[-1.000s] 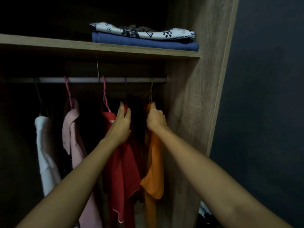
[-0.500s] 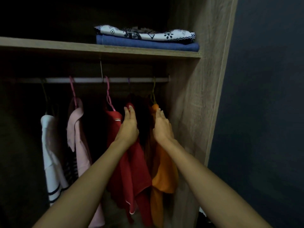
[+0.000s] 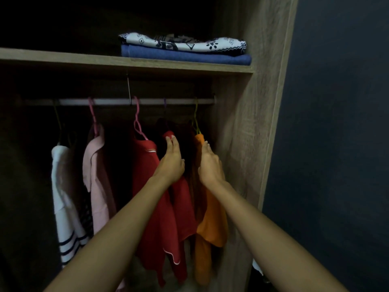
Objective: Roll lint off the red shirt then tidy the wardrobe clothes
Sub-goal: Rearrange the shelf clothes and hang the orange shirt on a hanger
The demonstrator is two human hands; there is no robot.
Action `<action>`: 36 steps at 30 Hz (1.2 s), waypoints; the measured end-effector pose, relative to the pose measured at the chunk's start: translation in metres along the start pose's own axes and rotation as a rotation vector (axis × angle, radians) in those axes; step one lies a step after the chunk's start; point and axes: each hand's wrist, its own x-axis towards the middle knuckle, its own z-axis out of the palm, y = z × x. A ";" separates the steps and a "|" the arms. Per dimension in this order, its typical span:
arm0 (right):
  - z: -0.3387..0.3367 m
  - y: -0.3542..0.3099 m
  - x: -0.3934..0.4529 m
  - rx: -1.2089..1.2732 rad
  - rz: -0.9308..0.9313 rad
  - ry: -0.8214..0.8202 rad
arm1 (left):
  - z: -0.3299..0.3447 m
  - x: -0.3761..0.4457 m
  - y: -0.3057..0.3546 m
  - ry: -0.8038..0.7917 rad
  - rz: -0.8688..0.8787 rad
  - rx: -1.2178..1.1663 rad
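Observation:
The red shirt (image 3: 147,186) hangs on a pink hanger from the wardrobe rail (image 3: 105,101). My left hand (image 3: 171,163) lies flat against the red shirt's right shoulder, fingers straight and pointing up. Right of it hangs a dark garment (image 3: 189,148), then an orange shirt (image 3: 212,224) on a yellow-green hanger. My right hand (image 3: 209,165) rests with straight fingers on the orange shirt's shoulder. The dark garment shows in the gap between my two hands. No lint roller is in sight.
A pink garment (image 3: 96,175) and a white striped one (image 3: 63,197) hang further left. On the shelf (image 3: 84,60) above lie a folded blue cloth (image 3: 185,55) and a patterned white one (image 3: 183,43). The wardrobe's wooden side wall (image 3: 248,144) stands just right of the orange shirt.
Both hands let go of the shirt tops they gripped a second ago and now lie flat with straight fingers. The gap between red and orange shirts has widened.

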 end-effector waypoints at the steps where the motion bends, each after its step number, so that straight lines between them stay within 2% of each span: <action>1: 0.000 0.000 0.000 -0.005 0.001 -0.003 | 0.000 -0.001 0.000 0.000 0.001 -0.007; 11: -0.003 -0.004 -0.005 0.065 -0.022 -0.025 | -0.012 -0.013 -0.001 -0.014 -0.009 -0.038; 13: -0.008 -0.009 -0.008 0.104 -0.026 0.009 | -0.019 -0.020 0.000 0.063 0.029 -0.047; 18: -0.019 -0.016 -0.036 0.253 -0.070 0.142 | -0.045 -0.062 -0.010 0.415 0.122 -0.100; 23: -0.006 -0.024 -0.101 0.429 -0.046 0.182 | -0.045 -0.155 -0.029 0.648 -0.082 -0.189; 28: 0.031 -0.035 -0.160 0.522 -0.113 0.085 | -0.035 -0.230 -0.048 0.683 -0.191 -0.133; 34: 0.083 -0.090 -0.198 0.611 -0.229 -0.094 | -0.071 -0.296 -0.099 0.741 -0.323 0.043; 36: 0.096 -0.116 -0.206 0.642 -0.271 -0.098 | -0.089 -0.309 -0.119 0.724 -0.333 0.095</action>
